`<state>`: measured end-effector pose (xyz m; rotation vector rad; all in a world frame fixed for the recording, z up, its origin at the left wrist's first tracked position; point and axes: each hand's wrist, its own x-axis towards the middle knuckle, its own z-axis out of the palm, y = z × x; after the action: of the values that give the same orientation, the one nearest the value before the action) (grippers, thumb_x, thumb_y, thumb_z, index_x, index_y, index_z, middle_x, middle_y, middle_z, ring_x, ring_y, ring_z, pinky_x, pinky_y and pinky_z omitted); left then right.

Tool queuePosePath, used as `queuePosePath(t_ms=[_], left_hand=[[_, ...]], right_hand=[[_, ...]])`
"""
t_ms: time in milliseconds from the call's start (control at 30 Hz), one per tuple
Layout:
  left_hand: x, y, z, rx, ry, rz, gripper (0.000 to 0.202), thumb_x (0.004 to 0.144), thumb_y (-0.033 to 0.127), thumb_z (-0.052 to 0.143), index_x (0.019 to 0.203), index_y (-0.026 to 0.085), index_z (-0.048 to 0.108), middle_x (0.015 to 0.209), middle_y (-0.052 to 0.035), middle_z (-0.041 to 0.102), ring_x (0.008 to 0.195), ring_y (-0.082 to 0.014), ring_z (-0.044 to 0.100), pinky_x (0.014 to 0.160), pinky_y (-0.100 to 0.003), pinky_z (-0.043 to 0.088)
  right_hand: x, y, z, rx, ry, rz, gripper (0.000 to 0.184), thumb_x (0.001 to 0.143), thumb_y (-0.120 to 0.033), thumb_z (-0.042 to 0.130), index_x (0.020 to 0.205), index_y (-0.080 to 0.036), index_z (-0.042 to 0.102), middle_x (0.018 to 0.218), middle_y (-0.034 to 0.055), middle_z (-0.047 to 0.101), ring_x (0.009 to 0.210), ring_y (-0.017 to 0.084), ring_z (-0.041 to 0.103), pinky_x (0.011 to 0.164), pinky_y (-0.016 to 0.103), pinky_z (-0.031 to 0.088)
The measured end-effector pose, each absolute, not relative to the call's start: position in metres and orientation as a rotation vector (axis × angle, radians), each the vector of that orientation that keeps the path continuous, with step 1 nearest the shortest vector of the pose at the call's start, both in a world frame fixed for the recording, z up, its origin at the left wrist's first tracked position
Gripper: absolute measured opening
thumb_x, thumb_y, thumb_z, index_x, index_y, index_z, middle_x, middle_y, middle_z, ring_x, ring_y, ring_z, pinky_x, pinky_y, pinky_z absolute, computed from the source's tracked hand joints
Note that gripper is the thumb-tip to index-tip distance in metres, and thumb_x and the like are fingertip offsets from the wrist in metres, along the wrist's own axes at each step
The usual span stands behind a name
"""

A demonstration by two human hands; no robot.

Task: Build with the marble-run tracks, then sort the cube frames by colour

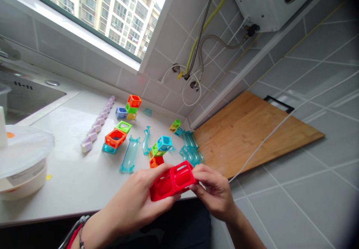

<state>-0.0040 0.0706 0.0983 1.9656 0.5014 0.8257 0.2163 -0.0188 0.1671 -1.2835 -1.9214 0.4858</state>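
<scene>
Just in front of the counter's near edge I hold two joined red hollow toy blocks (173,180). My left hand (137,193) wraps round their left end, thumb below and fingers above. My right hand (215,190) pinches the right end between thumb and fingers. Right behind the red pair stands a group of orange, green, yellow and blue blocks (159,148), partly hidden by my left hand. A clear teal track piece (130,154) lies to the left of that group, and a curved teal piece (146,140) is beside it.
Orange, green and blue blocks (115,138) stand farther left, near a lilac zigzag row (98,123). More stacked blocks (131,106) are by the wall. Teal arches (190,153) lie by a wooden board (246,129). A lidded tub (24,181) and sink (25,91) are left.
</scene>
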Motion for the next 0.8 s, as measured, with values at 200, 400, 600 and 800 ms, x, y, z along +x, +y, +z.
queuePosePath(t_ms=[200, 400, 600, 800], left_hand=[[-0.003, 0.069, 0.095, 1.950, 0.466, 0.818, 0.041, 0.097, 0.048, 0.065, 0.128, 0.022, 0.065, 0.099, -0.0057, 0.077, 0.076, -0.0201, 0.067, 0.066, -0.028, 0.044], [-0.001, 0.069, 0.097, 1.932, 0.495, 0.821, 0.037, 0.094, 0.047, 0.068, 0.121, 0.022, 0.068, 0.091, -0.0027, 0.076, 0.069, -0.0175, 0.064, 0.064, -0.027, 0.044], [-0.005, 0.074, 0.096, 1.996, 0.507, 0.777, 0.036, 0.090, 0.040, 0.070, 0.123, 0.026, 0.068, 0.103, -0.0037, 0.079, 0.079, -0.0212, 0.070, 0.072, -0.028, 0.049], [-0.004, 0.077, 0.092, 2.181, 0.543, 0.720, 0.054, 0.085, 0.033, 0.074, 0.137, 0.027, 0.063, 0.132, -0.0099, 0.074, 0.111, -0.0337, 0.072, 0.092, -0.037, 0.052]], right_hand=[[0.219, -0.021, 0.167, -1.302, -1.927, 0.498, 0.009, 0.098, -0.023, 0.069, 0.098, -0.022, 0.078, 0.089, 0.0074, 0.073, 0.080, 0.021, 0.067, 0.075, 0.034, 0.055], [0.221, -0.020, 0.169, -1.312, -1.935, 0.516, 0.009, 0.098, -0.023, 0.069, 0.098, -0.022, 0.078, 0.089, 0.0074, 0.071, 0.081, 0.021, 0.067, 0.076, 0.034, 0.055], [0.228, -0.019, 0.165, -1.281, -2.016, 0.514, 0.012, 0.094, -0.017, 0.073, 0.102, -0.024, 0.077, 0.091, 0.0063, 0.072, 0.083, 0.021, 0.067, 0.079, 0.035, 0.056], [0.232, -0.020, 0.152, -1.306, -1.888, 0.227, 0.058, 0.081, -0.027, 0.088, 0.133, -0.028, 0.062, 0.133, 0.0141, 0.063, 0.121, 0.030, 0.063, 0.101, 0.044, 0.056]])
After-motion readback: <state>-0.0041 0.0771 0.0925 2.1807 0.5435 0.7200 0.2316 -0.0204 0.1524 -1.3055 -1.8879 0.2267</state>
